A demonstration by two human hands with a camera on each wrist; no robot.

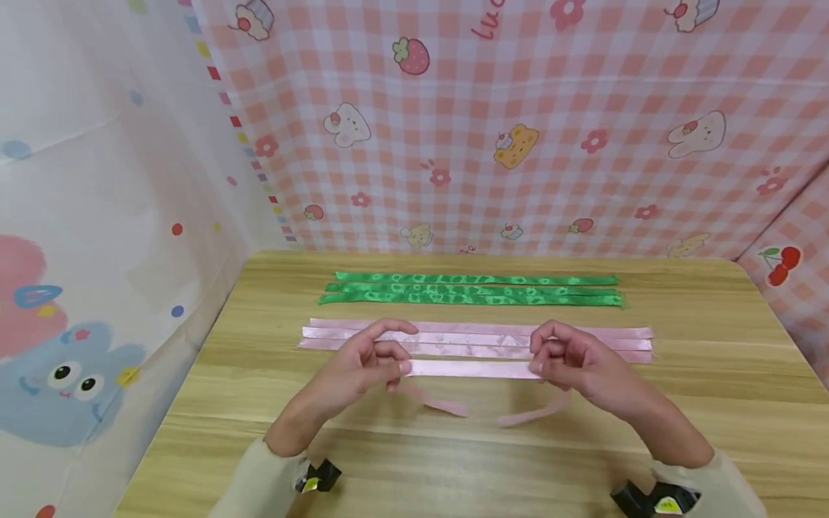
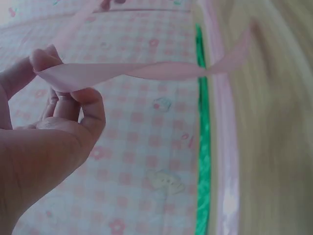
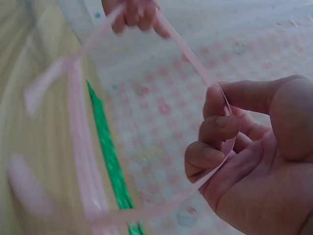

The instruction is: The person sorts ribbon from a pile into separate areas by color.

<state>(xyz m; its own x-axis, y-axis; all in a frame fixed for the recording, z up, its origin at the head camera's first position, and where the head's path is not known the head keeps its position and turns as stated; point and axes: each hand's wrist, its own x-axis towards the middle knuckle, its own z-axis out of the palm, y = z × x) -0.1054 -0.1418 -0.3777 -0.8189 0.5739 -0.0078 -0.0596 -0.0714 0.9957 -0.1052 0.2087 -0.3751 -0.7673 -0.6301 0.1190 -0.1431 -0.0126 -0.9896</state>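
A pink satin ribbon is stretched level between my two hands, raised above the table. My left hand pinches it between thumb and fingers, and my right hand pinches it at the other side. Both loose ends hang down and curve inward below the hands. In the left wrist view one ribbon tail runs twisted away from the fingers. The right wrist view shows the ribbon passing over the right fingers, with its tail drooping. Behind the hands several pink ribbons lie side by side on the table.
Farther back, several green patterned ribbons lie in parallel rows on the wooden table. A pink checked cloth hangs behind the table, and a white printed cloth hangs at the left.
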